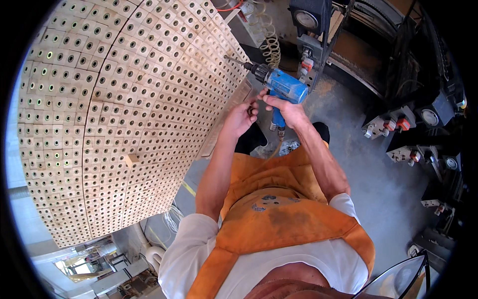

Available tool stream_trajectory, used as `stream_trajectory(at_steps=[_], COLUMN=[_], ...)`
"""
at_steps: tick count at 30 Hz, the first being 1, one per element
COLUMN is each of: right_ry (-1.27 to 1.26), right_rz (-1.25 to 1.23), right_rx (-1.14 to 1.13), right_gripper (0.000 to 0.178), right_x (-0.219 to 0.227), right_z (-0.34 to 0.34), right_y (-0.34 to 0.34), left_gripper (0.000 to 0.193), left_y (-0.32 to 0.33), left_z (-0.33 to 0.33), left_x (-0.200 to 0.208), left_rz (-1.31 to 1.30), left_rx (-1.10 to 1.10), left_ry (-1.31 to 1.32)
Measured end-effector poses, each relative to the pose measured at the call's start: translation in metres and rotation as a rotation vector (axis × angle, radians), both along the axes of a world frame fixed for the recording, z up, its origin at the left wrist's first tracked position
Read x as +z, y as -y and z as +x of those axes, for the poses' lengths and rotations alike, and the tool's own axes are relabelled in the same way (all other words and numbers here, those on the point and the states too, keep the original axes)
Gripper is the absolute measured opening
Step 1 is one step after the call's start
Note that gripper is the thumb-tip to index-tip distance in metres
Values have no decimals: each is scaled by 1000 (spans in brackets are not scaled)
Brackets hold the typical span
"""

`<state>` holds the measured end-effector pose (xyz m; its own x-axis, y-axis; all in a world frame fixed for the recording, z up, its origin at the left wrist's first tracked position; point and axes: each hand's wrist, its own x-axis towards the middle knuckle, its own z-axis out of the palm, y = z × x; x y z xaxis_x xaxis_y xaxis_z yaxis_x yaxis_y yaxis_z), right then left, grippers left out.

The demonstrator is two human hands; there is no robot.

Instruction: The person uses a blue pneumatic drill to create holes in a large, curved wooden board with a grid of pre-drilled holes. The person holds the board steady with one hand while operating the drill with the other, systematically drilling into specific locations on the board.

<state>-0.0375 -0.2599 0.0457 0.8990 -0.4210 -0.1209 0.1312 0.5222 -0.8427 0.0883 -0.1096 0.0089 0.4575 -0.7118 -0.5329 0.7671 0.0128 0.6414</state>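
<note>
My right hand (290, 110) grips a blue pneumatic drill (286, 85) by its handle. The drill's black chuck and thin bit point left, with the bit's end over the edge of a field of wooden blocks (144, 99). These pale blocks sit in tight rows, most with a dark metal-rimmed hole. In some at the upper right, the holes look pale. Beside the drill handle, my left hand (240, 118) is closed with its fingers curled. Something small and dark shows at its fingertips, too small to name.
A loose wooden block (131, 160) stands on the others. A coiled air hose (270, 46) hangs behind the drill. Dark machinery with gauges (429, 117) lines the right side. Concrete floor (368, 184) lies between it and me. White cable (173, 218) is at lower left.
</note>
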Motion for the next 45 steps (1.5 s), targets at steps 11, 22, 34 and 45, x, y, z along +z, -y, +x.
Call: stream_trajectory(at_steps=[11,22,34,45], right_ry=[19,1,15,22], right_rz=[38,131,170,92], right_rx=[47,130,69,26], right_gripper=[24,32,29,25], right_x=[6,-3,-14,0], right_z=[0,-45,-35,3], right_y=[5,19,27,23], left_gripper=[18,24,24,21], left_y=[-3,38,63,72], left_z=[20,52,66,68], left_x=[14,61,66,46], left_rz=[-30,-356,-238,-191], left_rx=[27,194,85,140], left_ry=[93,82,245,230])
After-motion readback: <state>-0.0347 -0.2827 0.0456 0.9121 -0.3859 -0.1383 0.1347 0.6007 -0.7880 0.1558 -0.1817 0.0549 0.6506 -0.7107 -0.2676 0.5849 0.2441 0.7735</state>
